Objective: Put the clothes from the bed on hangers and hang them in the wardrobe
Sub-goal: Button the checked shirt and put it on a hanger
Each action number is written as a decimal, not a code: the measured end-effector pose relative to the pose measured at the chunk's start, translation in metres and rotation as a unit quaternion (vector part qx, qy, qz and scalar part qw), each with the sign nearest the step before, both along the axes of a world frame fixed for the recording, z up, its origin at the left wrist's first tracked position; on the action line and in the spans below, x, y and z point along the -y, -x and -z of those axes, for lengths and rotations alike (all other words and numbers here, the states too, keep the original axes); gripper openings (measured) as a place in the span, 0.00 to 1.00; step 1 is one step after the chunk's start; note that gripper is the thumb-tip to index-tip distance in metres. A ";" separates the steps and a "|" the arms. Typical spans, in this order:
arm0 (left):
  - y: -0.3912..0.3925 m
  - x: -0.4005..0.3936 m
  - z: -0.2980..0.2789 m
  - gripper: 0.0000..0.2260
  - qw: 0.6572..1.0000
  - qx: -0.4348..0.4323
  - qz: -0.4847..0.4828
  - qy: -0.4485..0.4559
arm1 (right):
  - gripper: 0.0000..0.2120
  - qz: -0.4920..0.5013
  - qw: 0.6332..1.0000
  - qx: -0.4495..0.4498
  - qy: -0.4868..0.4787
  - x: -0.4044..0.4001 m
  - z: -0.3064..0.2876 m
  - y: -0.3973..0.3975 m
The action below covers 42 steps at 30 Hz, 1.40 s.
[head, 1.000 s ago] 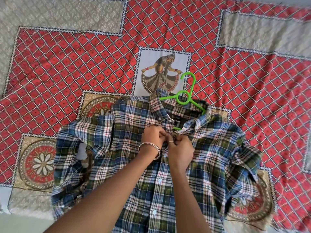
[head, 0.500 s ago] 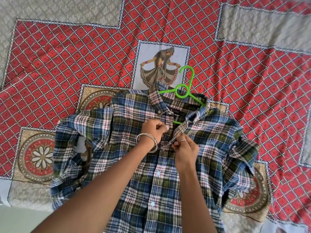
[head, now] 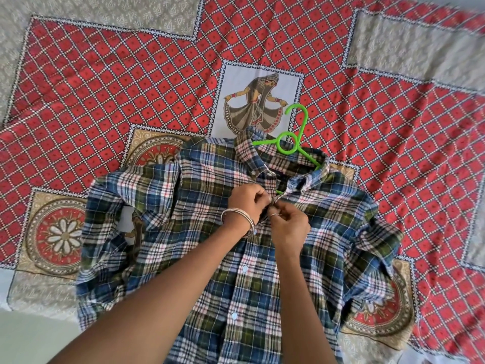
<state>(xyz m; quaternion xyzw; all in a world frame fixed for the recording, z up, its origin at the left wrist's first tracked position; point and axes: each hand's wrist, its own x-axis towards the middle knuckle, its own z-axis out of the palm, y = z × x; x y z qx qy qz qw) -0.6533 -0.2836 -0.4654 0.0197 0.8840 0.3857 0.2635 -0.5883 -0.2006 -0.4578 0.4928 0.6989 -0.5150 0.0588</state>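
Where it lies on the bedspread (head: 105, 101) over a green hanger (head: 290, 143), plaid shirt (head: 183, 232): placket pinched by left hand (head: 248, 199) and right hand (head: 290, 227).

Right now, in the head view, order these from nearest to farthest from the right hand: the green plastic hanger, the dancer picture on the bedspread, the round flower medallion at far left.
From the right hand:
1. Green plastic hanger, just beyond, inside the collar.
2. Dancer picture, farther up the bedspread.
3. Round flower medallion, far left.
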 end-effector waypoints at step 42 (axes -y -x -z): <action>0.011 -0.017 -0.003 0.07 0.994 0.052 -0.043 0.086 | 0.04 -0.060 0.990 -0.028 0.121 -0.029 0.020 0.012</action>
